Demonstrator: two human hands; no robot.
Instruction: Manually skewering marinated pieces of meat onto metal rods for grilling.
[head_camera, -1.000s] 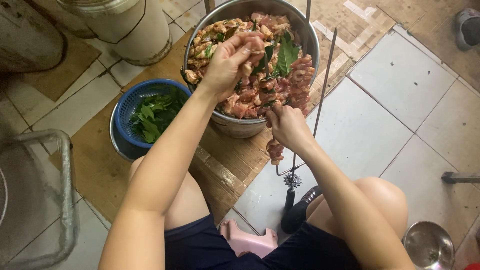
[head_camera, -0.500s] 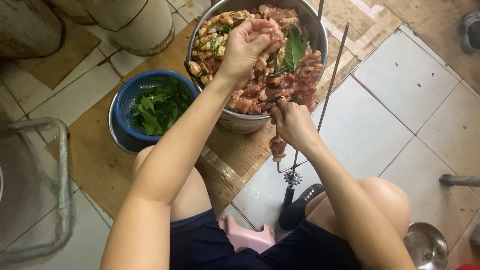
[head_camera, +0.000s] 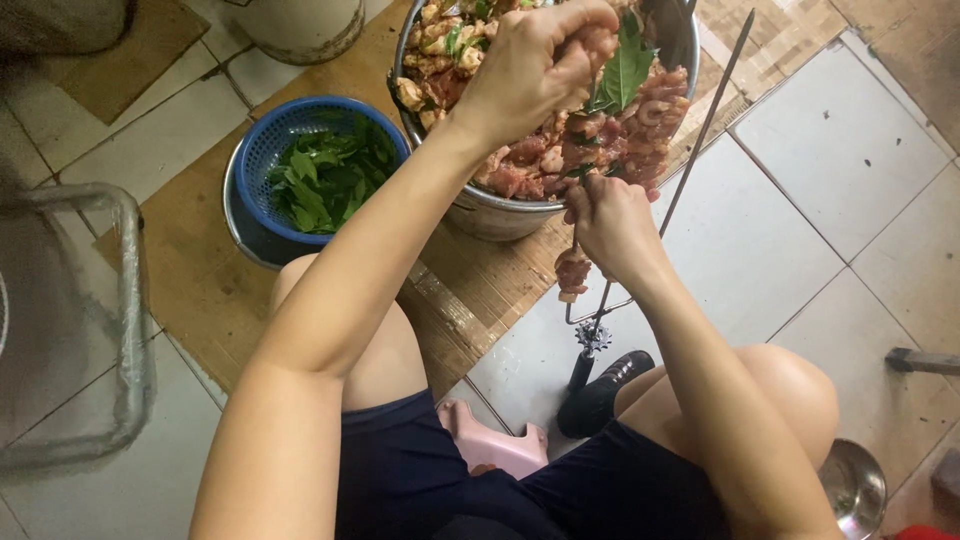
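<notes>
My left hand (head_camera: 535, 62) is closed on a piece of raw meat over a large metal bowl (head_camera: 490, 212) heaped with marinated meat pieces and green leaves. Just below the bowl's rim, my right hand (head_camera: 612, 225) grips a thin metal skewer (head_camera: 700, 130) that slants up to the right over the bowl. A chunk of meat (head_camera: 573, 272) is threaded low on the skewer, under my right hand. The skewer's lower end reaches a small toothed wheel and dark handle (head_camera: 592, 345) near the floor.
A blue basket (head_camera: 262, 150) of green leaves sits in a metal basin at the left, on a woven mat (head_camera: 200, 290). I sit on a pink stool (head_camera: 495, 445). A small steel bowl (head_camera: 855, 485) lies at lower right, a metal frame (head_camera: 125, 300) at left, a white bucket (head_camera: 300, 30) at the top.
My left hand has lifted a piece of meat out of the bowl and drawn it toward the skewer. My right hand keeps its hold on the skewer. The view has moved closer.
</notes>
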